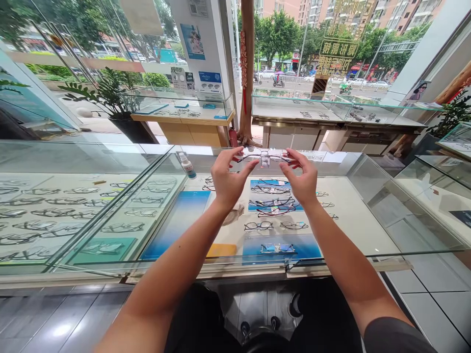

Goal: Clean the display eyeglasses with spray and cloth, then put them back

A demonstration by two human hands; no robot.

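Between my two hands a pair of eyeglasses (pixel 264 155) is raised above the glass display counter, with a small tag or label near its bridge. My left hand (pixel 228 177) pinches one side of the frame between thumb and fingers. On the other side my right hand (pixel 302 175) grips it the same way. Below, inside the case, several more eyeglasses (pixel 275 210) lie on blue mats, with blue-lensed glasses (pixel 277 248) closest to me. A crumpled beige cloth (pixel 234 214) shows partly behind my left forearm.
A spray bottle (pixel 187 165) stands left of my left hand. Glass cases with rows of eyeglasses (pixel 55 212) extend to the left. An orange-yellow item (pixel 222 250) lies near the front. Farther off are a wooden post (pixel 247 73) and window display cases (pixel 290 110).
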